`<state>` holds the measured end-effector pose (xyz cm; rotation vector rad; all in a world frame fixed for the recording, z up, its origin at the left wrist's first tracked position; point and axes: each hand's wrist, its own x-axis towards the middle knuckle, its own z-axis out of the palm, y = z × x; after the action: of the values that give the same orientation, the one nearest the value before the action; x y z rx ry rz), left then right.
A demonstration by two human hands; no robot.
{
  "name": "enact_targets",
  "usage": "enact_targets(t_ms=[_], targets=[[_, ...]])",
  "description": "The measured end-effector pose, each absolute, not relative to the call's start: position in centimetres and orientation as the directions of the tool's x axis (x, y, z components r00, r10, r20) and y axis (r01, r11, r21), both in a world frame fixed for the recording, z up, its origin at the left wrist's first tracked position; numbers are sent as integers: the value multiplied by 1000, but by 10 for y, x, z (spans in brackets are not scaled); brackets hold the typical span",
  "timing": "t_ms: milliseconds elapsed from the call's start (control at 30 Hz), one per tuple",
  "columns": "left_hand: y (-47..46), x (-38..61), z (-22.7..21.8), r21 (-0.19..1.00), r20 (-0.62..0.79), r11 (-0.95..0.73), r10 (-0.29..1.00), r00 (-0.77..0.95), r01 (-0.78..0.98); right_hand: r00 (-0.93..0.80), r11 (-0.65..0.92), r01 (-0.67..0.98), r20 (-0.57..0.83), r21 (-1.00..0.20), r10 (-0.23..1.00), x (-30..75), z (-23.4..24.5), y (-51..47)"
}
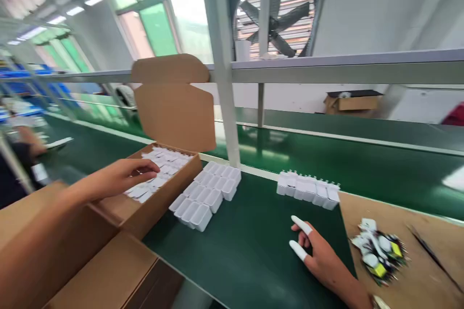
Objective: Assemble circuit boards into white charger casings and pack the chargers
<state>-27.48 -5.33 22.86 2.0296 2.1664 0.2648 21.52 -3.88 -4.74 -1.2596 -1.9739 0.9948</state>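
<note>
My left hand [125, 176] reaches over an open cardboard box [163, 203] that holds rows of small white plastic pieces [165, 166]. Its thumb and fingertips come together just above them; anything pinched there blends into the white. My right hand [313, 253] hovers over the green tabletop with white finger cots on thumb and forefinger. Those two stand apart with nothing between them, while the other fingers curl in. Between the hands sit several rows of open white plastic casings [206, 195]. Farther right, a row of white casings with small metal pins [308, 188] stands near the bench's back edge.
At right, a brown board [416, 260] carries a heap of small electronic parts [379, 251] and a thin dark tool [433, 256]. A grey post [226, 106] rises behind the casings. More cardboard [105, 270] stands at lower left. Another person's hand [31, 141] shows at far left.
</note>
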Motion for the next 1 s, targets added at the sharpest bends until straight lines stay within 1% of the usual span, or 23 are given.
enact_targets(t_ms=[67,100,167,233,333,367,467,533,700,833,900,1000], targets=[[-19,-261,229,314,43,-40,999,28,949,-380,333,482,148,-810,913,210,-35,-36],[-3,-246,224,359,31,-107,994,103,927,-384,344,490,155,-801,910,209,-31,-35],[22,-204,206,402,-16,-210,971,237,891,-400,364,500,164,-786,902,209,-26,-33],[43,-150,178,374,-112,-290,929,353,881,-427,387,502,168,-773,888,212,-24,-33],[76,-69,135,342,-145,-410,866,479,845,-456,421,487,189,-765,870,215,-24,-31],[89,-46,123,330,-128,-440,856,501,835,-459,425,482,192,-766,867,216,-24,-31],[127,5,101,294,-109,-500,829,548,815,-450,421,487,194,-765,872,217,-22,-27],[148,26,95,278,-144,-527,804,577,803,-439,417,512,189,-751,878,217,-17,-26],[171,51,94,240,-267,-551,754,600,799,-463,426,549,163,-719,871,219,-7,-26],[170,59,100,218,-308,-533,757,576,818,-465,454,566,189,-688,865,221,-9,-24],[165,58,105,216,-323,-538,748,580,815,-414,463,615,239,-638,879,221,-13,-21],[149,50,114,231,-369,-549,714,595,803,-279,417,696,315,-584,907,225,-14,-16]])
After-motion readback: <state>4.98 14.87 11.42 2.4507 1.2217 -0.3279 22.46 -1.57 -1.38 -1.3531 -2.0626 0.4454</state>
